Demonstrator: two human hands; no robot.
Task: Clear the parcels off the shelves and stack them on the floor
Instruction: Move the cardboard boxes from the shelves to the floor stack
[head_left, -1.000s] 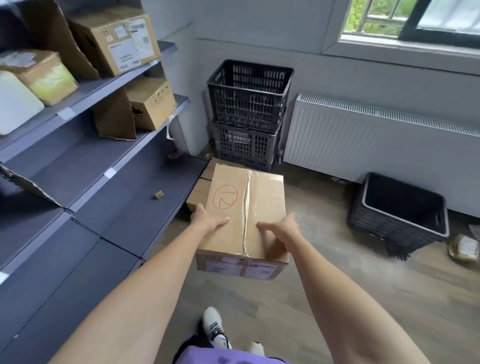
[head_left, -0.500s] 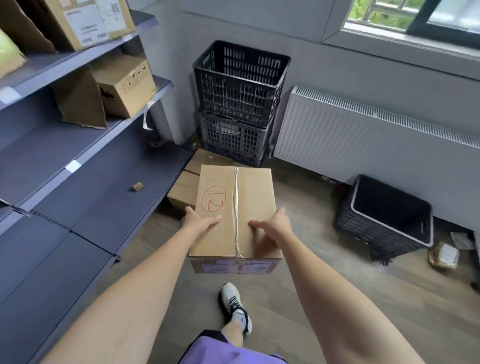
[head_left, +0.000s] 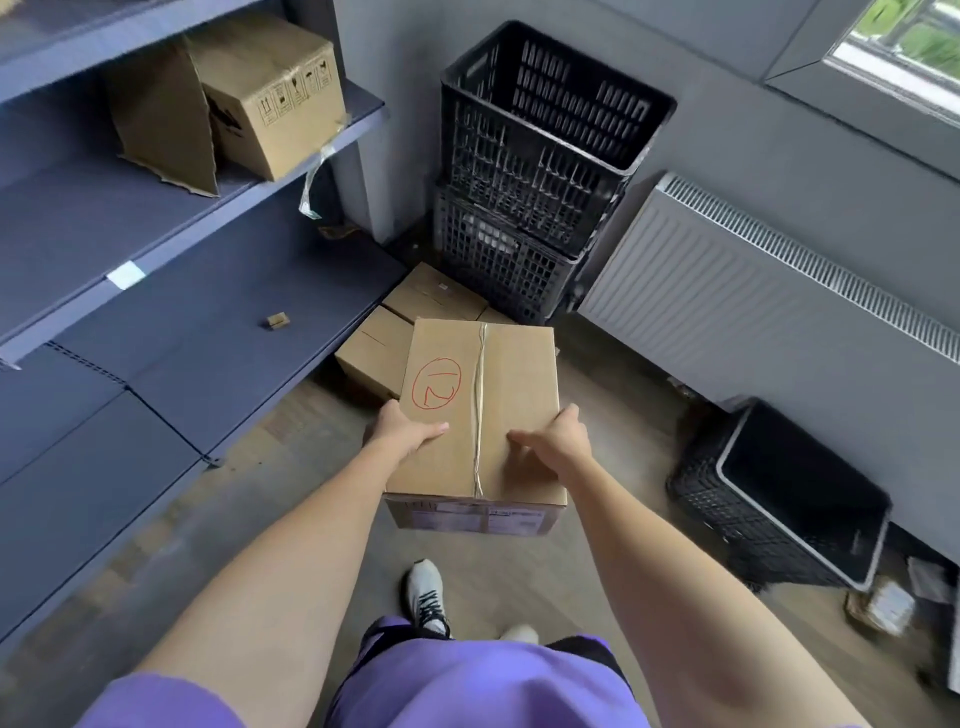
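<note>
Carried parcel: brown cardboard box with a taped centre seam and a red circled "12" (head_left: 480, 410), held in the air above the wood-look floor (head_left: 291, 499), just short of the floor stack.
Left hand (head_left: 402, 431): clamped on the box's left edge — thumb laid across the top, fingers wrapped out of sight down the side.
Right hand (head_left: 558, 439): gripping the right edge the same way, thumb on the top face, fingers hidden beneath.
Floor stack: plain brown cardboard boxes (head_left: 400, 332) on the floor, directly beyond the carried box, against the lowest grey-blue metal shelf (head_left: 218, 338).
Beyond the stack: two black slatted plastic crates (head_left: 540, 150), one on the other, in the corner.
Still shelved: brown box with handling symbols (head_left: 275, 93) beside a torn cardboard sheet (head_left: 161, 114), up and left of the stack.
Step, as judged: carrying toward the stack; lowering not yet begun.
Risk — overhang: uneven tops below, so an off-centre set-down could tip or slide.
Risk — grip: side squeeze only, no palm seen underneath; a heavy box could slip.
Risk — clearance: shelf lip and crates close by; a corner could snag.
</note>
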